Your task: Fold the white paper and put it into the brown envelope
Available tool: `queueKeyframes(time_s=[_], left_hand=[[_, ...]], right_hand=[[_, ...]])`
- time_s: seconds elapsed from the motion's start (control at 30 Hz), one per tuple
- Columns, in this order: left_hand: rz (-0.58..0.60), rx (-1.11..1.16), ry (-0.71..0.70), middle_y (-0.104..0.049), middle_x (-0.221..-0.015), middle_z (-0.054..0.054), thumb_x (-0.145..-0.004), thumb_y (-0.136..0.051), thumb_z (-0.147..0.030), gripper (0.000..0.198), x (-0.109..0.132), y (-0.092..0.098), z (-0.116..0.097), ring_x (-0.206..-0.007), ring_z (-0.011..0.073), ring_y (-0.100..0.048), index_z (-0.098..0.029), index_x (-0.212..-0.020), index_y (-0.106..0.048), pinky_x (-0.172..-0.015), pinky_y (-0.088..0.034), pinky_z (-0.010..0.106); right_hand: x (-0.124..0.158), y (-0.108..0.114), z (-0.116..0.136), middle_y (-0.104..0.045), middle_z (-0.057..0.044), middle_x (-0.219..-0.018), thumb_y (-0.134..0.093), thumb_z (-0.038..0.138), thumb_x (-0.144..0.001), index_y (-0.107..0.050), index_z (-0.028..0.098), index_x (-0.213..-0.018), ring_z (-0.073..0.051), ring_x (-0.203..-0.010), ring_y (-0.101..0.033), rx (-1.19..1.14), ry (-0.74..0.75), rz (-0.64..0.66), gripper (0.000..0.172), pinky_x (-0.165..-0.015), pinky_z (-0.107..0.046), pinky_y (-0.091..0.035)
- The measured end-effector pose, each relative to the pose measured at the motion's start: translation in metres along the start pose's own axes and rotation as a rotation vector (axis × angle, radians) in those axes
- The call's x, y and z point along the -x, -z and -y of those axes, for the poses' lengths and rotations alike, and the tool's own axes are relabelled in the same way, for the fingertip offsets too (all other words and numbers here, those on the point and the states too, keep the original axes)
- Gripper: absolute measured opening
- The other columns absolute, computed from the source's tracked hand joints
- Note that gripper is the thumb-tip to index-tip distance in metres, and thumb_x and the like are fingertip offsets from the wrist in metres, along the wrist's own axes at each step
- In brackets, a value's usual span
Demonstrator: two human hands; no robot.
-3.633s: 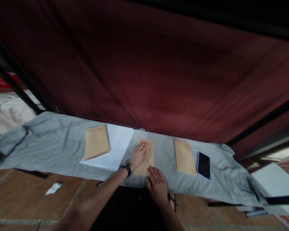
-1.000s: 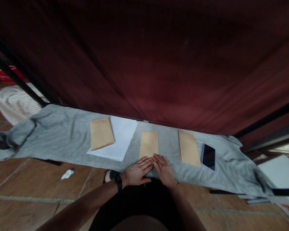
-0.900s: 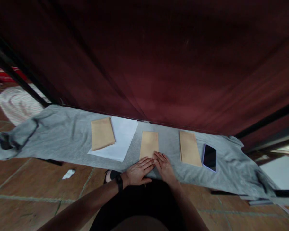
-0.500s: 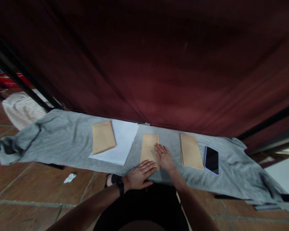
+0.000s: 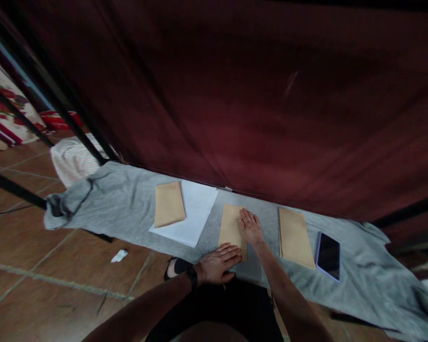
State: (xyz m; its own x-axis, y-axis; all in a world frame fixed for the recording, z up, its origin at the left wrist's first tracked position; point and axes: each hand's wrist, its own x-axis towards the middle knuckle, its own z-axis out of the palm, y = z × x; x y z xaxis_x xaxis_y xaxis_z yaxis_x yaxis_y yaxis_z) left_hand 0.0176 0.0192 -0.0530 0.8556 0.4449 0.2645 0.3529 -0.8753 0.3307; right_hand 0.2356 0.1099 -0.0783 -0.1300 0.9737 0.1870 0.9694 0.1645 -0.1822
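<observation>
fingers [image 5: 245, 216] pressed flat on the middle envelope [image 5: 228, 227]

fingers of the right hand [image 5: 250, 227] lay spread and flat on the envelope's upper right part, palm down, gripping nothing. the left hand [image 5: 217, 263], a dark watch [image 5: 191, 277] at its wrist, rested open too, its fingers [image 5: 232, 250] overlapping the envelope's near edge and closing on nothing.

the envelope lay on a grey cloth [image 5: 128, 204] spread over the tiled floor [image 5: 39, 256], right in front of the kneeling person, between two other tan envelopes. from where i stood it looked like a smoothing or flattening step, one hand pinning the near end while the other pressed further up. i judged that any next stroke would need the near hand to hold firm so the paper would not slide on the soft cloth.

its long axis ran away from the person, far short edge toward the maroon curtain [image 5: 235, 95], near short edge toward the knees, leaning only slightly.

to the left, another envelope [image 5: 169, 203] overlapped a white sheet [image 5: 201, 213]. to the right lay a third envelope [image 5: 295, 230], with a dark phone [image 5: 328, 249] just beside it.
</observation>
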Motion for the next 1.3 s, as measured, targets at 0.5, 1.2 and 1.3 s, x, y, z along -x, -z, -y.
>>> queueKeyframes(time_s=[0.5, 1.2, 1.3], left_hand=[[0.055, 0.019, 0.014, -0.044, -0.155, 0.013, -0.091, -0.055, -0.035, 0.06, 0.001, 0.002, 0.002, -0.146, 0.028, -0.037, -0.017, -0.147, -0.043, -0.121, -0.03, 0.049], [0.049, 0.005, 0.018, -0.048, -0.152, 0.012, -0.089, -0.057, -0.028, 0.061, -0.003, 0.002, 0.0, -0.144, 0.0256, -0.04, -0.017, -0.147, -0.044, -0.122, -0.03, 0.046], [0.032, 0.013, 0.006, -0.047, -0.153, 0.012, -0.09, -0.056, -0.029, 0.061, -0.003, 0.003, 0.0, -0.144, 0.0261, -0.039, -0.017, -0.148, -0.043, -0.121, -0.03, 0.047]], right_hand=[[-0.023, -0.008, 0.006, -0.041, -0.012, -0.156, -0.031, 0.041, -0.105, -0.035, 0.015, -0.154, -0.025, -0.145, -0.037, 0.032, 0.087, -0.044, 0.056, -0.123, -0.05, -0.013], [-0.007, 0.009, 0.027, -0.034, -0.005, -0.16, -0.032, 0.033, -0.106, -0.038, 0.023, -0.153, -0.02, -0.149, -0.031, -0.073, 0.298, 0.12, 0.049, -0.123, -0.047, -0.023], [-0.029, 0.003, 0.028, -0.035, -0.006, -0.16, -0.032, 0.034, -0.106, -0.04, 0.023, -0.152, -0.021, -0.148, -0.032, -0.039, 0.217, 0.084, 0.048, -0.123, -0.047, -0.022]])
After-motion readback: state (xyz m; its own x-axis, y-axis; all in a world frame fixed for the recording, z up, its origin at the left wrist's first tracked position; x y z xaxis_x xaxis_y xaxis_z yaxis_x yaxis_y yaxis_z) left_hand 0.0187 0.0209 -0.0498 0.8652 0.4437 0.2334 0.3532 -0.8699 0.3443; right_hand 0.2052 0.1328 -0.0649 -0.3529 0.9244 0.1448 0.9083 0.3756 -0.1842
